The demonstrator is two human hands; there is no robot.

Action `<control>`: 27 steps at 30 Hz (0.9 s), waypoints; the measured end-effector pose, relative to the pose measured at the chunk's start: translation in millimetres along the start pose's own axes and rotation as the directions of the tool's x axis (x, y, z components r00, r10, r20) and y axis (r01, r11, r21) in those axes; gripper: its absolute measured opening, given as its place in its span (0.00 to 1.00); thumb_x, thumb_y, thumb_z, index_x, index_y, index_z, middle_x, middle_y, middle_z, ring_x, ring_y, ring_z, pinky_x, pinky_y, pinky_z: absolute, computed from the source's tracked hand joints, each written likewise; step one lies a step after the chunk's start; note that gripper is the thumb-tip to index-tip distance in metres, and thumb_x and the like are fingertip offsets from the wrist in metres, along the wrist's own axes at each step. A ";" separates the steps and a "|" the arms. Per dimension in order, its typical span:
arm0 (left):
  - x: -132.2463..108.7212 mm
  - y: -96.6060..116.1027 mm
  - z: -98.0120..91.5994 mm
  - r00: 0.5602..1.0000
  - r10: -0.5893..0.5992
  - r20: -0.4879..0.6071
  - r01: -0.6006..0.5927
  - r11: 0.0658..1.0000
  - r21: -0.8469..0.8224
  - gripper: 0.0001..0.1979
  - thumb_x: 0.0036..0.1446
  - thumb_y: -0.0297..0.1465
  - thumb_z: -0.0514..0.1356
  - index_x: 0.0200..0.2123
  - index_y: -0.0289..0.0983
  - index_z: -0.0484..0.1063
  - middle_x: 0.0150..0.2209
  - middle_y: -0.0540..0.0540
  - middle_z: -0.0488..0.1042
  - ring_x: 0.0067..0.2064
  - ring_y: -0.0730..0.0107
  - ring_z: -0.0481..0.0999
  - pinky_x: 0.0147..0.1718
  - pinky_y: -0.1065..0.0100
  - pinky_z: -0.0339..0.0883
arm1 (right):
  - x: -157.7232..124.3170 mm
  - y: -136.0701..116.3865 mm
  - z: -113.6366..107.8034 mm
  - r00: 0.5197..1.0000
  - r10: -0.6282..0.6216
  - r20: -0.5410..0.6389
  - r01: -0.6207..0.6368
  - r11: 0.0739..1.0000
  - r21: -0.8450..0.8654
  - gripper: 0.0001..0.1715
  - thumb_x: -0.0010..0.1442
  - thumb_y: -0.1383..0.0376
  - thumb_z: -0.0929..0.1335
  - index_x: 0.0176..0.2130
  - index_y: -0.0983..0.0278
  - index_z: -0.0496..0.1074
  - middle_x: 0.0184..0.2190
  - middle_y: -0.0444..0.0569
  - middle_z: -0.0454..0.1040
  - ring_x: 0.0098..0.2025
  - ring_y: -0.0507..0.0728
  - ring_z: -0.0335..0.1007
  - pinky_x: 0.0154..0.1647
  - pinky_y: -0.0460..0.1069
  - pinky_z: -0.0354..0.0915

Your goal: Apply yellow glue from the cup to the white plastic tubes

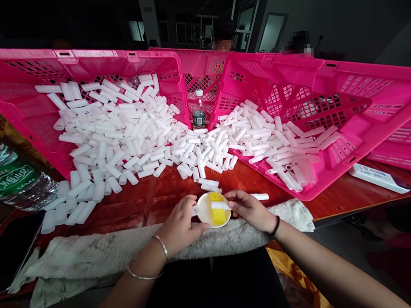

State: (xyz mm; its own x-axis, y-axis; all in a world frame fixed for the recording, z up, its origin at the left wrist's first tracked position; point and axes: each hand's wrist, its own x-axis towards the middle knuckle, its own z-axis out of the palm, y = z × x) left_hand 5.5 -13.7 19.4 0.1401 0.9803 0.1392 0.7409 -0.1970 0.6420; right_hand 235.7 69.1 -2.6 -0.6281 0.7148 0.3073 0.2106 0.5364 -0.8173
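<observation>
Head view: my left hand [179,224] holds the white bowl [213,210]; at 3 o'clock, my right hand [250,208] pinches a white tube [219,205] over it.

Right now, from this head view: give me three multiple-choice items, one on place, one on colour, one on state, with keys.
1. Where is the small bottle?
A. between the two crates
B. on the towel
C. in the dish

2. What colour are the crates?
A. blue
B. pink
C. grey

3. What is the right hand doing?
A. resting flat
B. gripping the phone
C. holding a white tube over the dish

Key: 1 A, it stands in the gap between them; 2 B, both are bright pink; 3 C, its fingers pinch the tube while the left hand steadies the dish.
</observation>
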 end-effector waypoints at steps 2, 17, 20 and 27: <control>5.6 2.7 9.6 1.000 -0.014 -0.011 0.013 0.999 -0.042 0.40 0.38 0.43 0.70 0.52 0.37 0.58 0.57 0.34 0.61 0.56 0.48 0.66 0.54 0.50 0.63 | -1.9 -2.2 -1.1 0.999 -0.047 0.007 0.048 0.997 -0.069 0.07 0.63 0.63 0.63 0.40 0.62 0.69 0.35 0.50 0.68 0.36 0.55 0.67 0.38 0.53 0.68; 13.5 3.3 17.8 0.999 -0.051 -0.002 0.050 0.991 -0.124 0.43 0.33 0.37 0.73 0.54 0.39 0.58 0.56 0.38 0.65 0.54 0.52 0.68 0.54 0.50 0.62 | -17.1 -10.3 -0.4 0.977 -0.208 0.053 0.215 0.951 -0.223 0.07 0.61 0.68 0.63 0.39 0.62 0.70 0.40 0.52 0.65 0.43 0.58 0.65 0.44 0.54 0.67; 13.2 1.6 19.3 0.999 -0.045 -0.009 0.044 0.992 -0.121 0.43 0.34 0.38 0.72 0.54 0.39 0.58 0.55 0.38 0.65 0.56 0.50 0.66 0.55 0.49 0.61 | -21.4 -9.5 4.0 0.999 -0.034 0.015 0.034 0.999 -0.014 0.12 0.62 0.64 0.65 0.47 0.61 0.64 0.37 0.50 0.68 0.40 0.56 0.68 0.39 0.52 0.70; 13.2 -2.5 22.4 0.999 -0.036 -0.018 0.034 0.993 -0.114 0.42 0.34 0.39 0.72 0.53 0.39 0.58 0.56 0.38 0.65 0.57 0.51 0.66 0.55 0.50 0.61 | -25.7 -12.5 8.7 0.985 -0.130 -0.110 0.107 0.975 -0.192 0.05 0.61 0.67 0.65 0.39 0.61 0.70 0.39 0.53 0.70 0.43 0.59 0.68 0.42 0.56 0.69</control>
State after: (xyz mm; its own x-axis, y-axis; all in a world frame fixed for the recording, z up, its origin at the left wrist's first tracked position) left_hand 20.2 0.0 2.7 0.1011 0.9864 0.1295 0.6654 -0.1638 0.7283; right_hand 242.7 40.1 -4.6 -0.5641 0.6838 0.4628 0.2821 0.6863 -0.6704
